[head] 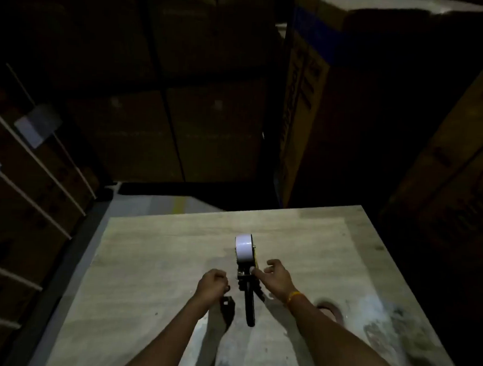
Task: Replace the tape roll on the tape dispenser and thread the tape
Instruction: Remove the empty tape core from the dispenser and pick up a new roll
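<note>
A black hand-held tape dispenser [249, 300] lies on the pale wooden table [153, 251], handle toward me. A white tape roll [244, 248] sits mounted at its far end. My right hand [274, 274] is at the dispenser's head just below the roll, thumb and forefinger touching the front mechanism, the other fingers spread. My left hand [212, 285] is curled into a loose fist just left of the handle; whether it holds anything is unclear. A small dark object [226, 301] lies on the table below the left hand.
Stacked cardboard boxes [445, 171] rise close behind and to the right of the table. Banded cartons [25, 171] stand at the left. The scene is dim. A brown stain [330, 312] marks the table beside my right forearm.
</note>
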### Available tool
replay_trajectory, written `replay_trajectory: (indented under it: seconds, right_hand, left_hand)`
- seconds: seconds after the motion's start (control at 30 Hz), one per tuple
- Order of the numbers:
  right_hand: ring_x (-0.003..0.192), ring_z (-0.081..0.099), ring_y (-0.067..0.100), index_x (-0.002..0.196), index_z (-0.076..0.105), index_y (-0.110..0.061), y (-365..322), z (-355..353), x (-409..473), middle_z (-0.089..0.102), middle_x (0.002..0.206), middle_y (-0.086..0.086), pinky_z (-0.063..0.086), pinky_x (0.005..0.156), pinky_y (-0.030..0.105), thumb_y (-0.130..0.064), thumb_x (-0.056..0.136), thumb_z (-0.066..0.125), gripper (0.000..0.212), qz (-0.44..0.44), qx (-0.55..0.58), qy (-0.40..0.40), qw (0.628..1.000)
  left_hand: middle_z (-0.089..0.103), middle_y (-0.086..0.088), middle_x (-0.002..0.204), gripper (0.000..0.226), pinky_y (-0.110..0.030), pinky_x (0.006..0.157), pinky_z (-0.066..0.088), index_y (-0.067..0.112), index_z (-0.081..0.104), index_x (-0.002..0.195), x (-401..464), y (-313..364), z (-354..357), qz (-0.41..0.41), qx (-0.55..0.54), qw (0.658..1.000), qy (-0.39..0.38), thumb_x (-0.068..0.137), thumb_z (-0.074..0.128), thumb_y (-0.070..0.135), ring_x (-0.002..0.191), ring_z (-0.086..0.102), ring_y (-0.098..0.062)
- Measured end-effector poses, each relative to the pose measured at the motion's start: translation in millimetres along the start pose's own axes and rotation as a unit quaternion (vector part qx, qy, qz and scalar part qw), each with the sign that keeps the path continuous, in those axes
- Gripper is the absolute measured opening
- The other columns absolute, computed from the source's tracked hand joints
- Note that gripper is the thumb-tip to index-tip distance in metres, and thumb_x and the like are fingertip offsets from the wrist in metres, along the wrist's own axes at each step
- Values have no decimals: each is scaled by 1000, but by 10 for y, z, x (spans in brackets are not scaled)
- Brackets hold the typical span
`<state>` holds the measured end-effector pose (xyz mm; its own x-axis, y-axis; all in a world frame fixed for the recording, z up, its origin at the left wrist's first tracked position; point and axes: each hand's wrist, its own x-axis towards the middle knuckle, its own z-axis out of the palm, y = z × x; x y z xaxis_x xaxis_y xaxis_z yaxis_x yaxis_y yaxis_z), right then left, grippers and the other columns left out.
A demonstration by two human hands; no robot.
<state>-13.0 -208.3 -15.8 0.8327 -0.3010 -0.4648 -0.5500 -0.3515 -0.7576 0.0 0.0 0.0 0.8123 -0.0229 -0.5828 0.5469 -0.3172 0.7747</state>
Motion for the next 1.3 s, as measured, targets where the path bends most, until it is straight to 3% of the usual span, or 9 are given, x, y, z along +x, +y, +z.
replay_trajectory:
  seconds: [0.07,0.13,0.2,0.27,0.43,0.57,0.7,0.97,1.3]
  right_hand:
    - [93,70,30,114,61,-7,50,38,21,73,99,12,58,80,40,-69,67,79,79,26,13,-3,1000]
    - [63,67,28,81,67,-7,106,88,-21,70,70,14,54,59,41,-59,79,76,53,33,62,-3,997]
    - [43,54,25,62,61,-8,96,107,-78,60,51,10,44,46,36,-54,83,75,53,42,140,-28,989]
    - [41,53,24,64,58,-10,86,107,-74,60,51,7,43,47,33,-48,90,71,48,44,168,-57,983]
    - [48,62,21,78,62,-11,-5,28,77,67,63,10,57,53,42,-31,100,56,30,-46,6,-94,994]
    - [60,63,26,103,60,-9,-4,-129,208,70,85,22,53,53,28,-19,101,51,14,-103,-95,-138,980]
    - [53,61,21,91,59,-10,89,-203,247,68,73,20,54,52,30,-15,102,46,18,-68,-43,-153,985]
    - [55,67,24,87,59,-6,217,-86,464,68,68,14,63,62,42,-18,104,46,25,-2,-3,-168,986]
    - [52,69,24,76,70,-7,219,72,523,72,70,16,62,58,41,-16,93,60,21,52,8,-146,988]
  left_hand:
    - [61,-16,77,9,-38,52,52,6,65,87,-20,-58,106,-43,-14,998,-31,79,64,5,64,59,-28]
    - [53,-11,65,13,-28,47,42,12,59,71,-63,-129,194,-69,17,996,-49,80,63,3,51,49,-22]
    - [57,-14,71,17,-24,50,43,12,60,74,-121,-144,306,-93,27,993,-66,87,60,1,54,54,-22]
    - [60,-15,77,18,-31,64,48,11,65,76,-130,-156,406,-94,30,992,-77,91,58,3,66,58,-26]
    - [72,-7,81,15,-25,58,53,3,74,97,-91,-211,615,-64,39,995,-70,99,61,9,70,66,-18]
    - [80,-12,95,15,-30,71,61,2,75,105,-49,-255,694,-56,26,996,-65,95,71,13,81,77,-21]
    - [80,-12,100,31,-48,95,60,8,73,106,-12,-296,743,-43,42,995,-75,85,84,27,96,78,-23]
    - [81,-13,94,19,-39,77,62,10,72,87,-141,-41,738,-44,45,995,-83,94,74,27,85,79,-23]
    - [61,-17,97,40,-25,56,56,-1,33,128,-92,41,551,-104,40,981,-157,104,58,19,65,66,-17]
